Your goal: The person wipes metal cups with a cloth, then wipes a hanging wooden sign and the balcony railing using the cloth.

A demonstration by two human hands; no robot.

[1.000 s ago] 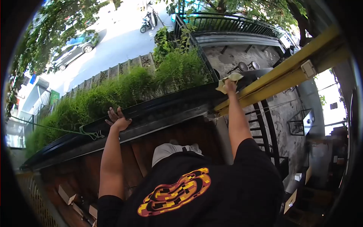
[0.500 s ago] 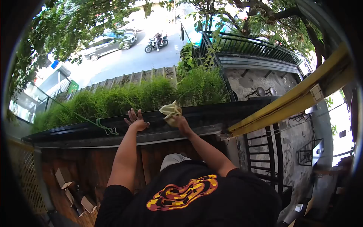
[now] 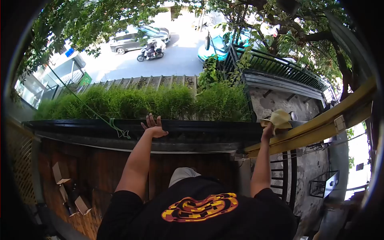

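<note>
My left hand point(image 3: 154, 127) rests with spread fingers at the black metal ledge point(image 3: 196, 130), just behind the green plants. Nothing is in it. Far to the right, my right hand point(image 3: 268, 131) grips a pale yellow cloth point(image 3: 279, 119), which fans out above the fingers. That cloth is over the ledge's right end, near the yellow beam point(image 3: 312, 135); whether it touches either one I cannot tell.
Bushy green plants point(image 3: 148, 102) grow along the ledge's far side. A green cord point(image 3: 119, 130) is tied near its left part. Open cardboard boxes point(image 3: 61, 173) stand on the wooden floor point(image 3: 104, 168) below. Beyond is a street with a motorcycle point(image 3: 151, 52) and cars.
My right hand has swept the cloth from the ledge's middle far to the right. My left hand stays spread at the ledge. Out on the street the motorcycle has moved left.
</note>
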